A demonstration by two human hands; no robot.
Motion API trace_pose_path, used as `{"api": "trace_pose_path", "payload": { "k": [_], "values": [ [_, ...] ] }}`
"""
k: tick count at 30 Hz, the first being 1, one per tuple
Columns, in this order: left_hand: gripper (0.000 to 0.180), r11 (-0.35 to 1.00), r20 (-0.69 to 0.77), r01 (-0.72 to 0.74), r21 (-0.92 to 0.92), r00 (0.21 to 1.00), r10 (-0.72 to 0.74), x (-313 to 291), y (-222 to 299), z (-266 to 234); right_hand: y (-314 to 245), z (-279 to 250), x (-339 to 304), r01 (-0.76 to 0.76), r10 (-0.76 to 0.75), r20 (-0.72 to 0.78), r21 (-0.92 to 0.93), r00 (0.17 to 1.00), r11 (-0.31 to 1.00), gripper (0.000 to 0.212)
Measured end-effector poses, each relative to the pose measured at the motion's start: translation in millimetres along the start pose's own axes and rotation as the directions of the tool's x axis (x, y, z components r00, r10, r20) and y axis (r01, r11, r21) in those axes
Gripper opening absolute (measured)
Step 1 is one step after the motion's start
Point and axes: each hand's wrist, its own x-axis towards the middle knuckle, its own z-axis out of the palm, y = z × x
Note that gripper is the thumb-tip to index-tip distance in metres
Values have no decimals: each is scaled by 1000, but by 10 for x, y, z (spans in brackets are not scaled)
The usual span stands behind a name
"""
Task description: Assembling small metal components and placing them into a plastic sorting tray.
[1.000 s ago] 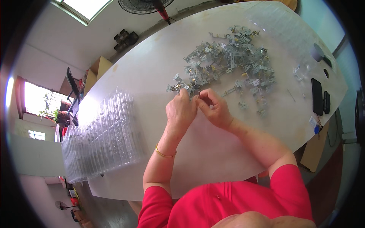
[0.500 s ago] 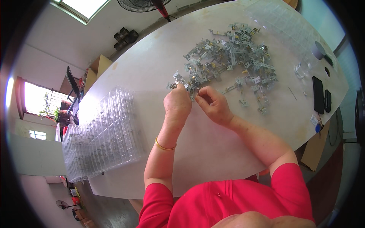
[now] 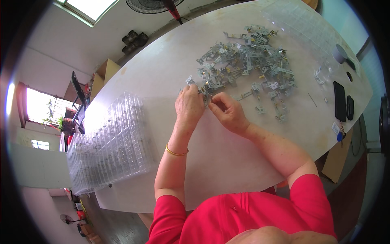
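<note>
Left grip (image 3: 189, 104) at bracket (image 3: 189, 80), long axis hidden

Sm. workshop, by looks — lg. worktable (image 3: 162, 69) w/ heaped metal pts. (image 3: 250, 61), stacked clear plastic trays (image 3: 109, 146).

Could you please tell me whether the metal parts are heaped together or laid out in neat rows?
Heaped: the metal parts overlap at mixed angles on the white table, with no rows visible.

Metal pt. (image 3: 189, 79) ptly hidden behind L hand (image 3: 189, 104)
</note>
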Motion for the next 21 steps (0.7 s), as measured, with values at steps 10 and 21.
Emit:
{"api": "trace_pose_path", "payload": {
  "k": [10, 21],
  "values": [
    [9, 999, -193, 12, 52, 981, -1, 67, -76, -103, -42, -46, -18, -18, 14, 109, 32, 994, 999, 13],
    [13, 951, -455, -148, -272, 891, 8, -253, 50, -334, 54, -3, -19, 20, -18, -15, 173, 1000, 985, 11]
  ]
}}
